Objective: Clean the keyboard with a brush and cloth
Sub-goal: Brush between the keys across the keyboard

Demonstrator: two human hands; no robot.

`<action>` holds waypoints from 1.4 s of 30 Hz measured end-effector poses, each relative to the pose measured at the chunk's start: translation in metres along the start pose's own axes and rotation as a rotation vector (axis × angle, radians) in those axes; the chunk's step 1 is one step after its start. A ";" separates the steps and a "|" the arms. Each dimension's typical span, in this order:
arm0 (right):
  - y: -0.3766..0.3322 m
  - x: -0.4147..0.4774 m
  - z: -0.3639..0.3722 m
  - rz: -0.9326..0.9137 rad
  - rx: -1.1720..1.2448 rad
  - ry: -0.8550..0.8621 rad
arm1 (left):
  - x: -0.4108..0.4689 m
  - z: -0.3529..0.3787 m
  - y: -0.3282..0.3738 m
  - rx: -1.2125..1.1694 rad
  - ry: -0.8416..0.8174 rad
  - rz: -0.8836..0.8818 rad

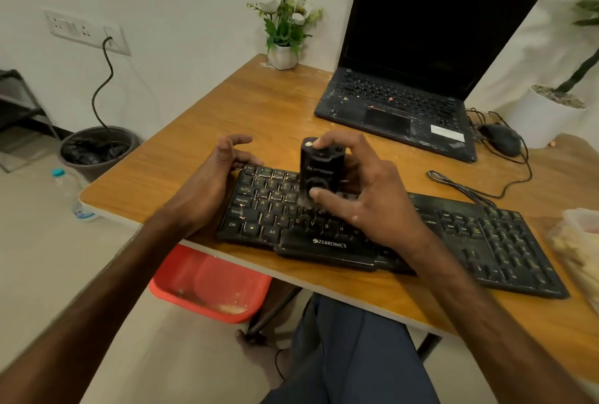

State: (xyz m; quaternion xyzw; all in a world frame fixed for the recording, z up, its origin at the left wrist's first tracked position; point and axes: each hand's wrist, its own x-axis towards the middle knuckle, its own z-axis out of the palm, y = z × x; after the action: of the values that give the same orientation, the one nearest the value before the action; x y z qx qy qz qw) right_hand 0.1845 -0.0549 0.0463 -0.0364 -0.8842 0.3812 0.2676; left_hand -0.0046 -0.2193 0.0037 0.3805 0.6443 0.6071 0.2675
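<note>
One keyboard (486,235), one brush (319,167) (black, upright): right hand (366,196) grips it, left hand (214,183) relaxed, empty.

Left hand (223,173) lies loosely open (fingers curved); right hand (359,191) curls in a grip.

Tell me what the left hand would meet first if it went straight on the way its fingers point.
Probably the black brush that the right hand grips upright on the keyboard. The left hand points right, toward it, with only keys between them; depth is unclear, so it might pass just behind.
</note>
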 end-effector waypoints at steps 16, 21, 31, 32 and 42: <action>-0.016 -0.002 0.006 -0.025 0.054 -0.062 | 0.000 0.001 -0.007 0.315 -0.031 0.086; -0.021 -0.011 0.012 -0.065 0.096 -0.062 | 0.001 0.001 -0.011 0.447 -0.038 0.113; 0.002 -0.010 0.011 0.116 0.288 0.336 | -0.015 -0.018 -0.011 0.047 -0.115 0.017; 0.002 -0.009 0.012 0.111 0.257 0.320 | -0.025 -0.026 -0.008 0.070 -0.167 -0.011; 0.011 0.018 0.003 0.273 0.646 0.341 | -0.021 -0.006 0.013 0.705 -0.334 0.003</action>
State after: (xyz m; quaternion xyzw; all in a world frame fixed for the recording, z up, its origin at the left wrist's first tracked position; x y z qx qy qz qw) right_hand 0.1660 -0.0438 0.0449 -0.1305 -0.6483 0.6607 0.3551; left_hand 0.0052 -0.2403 0.0142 0.5434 0.7606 0.2785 0.2207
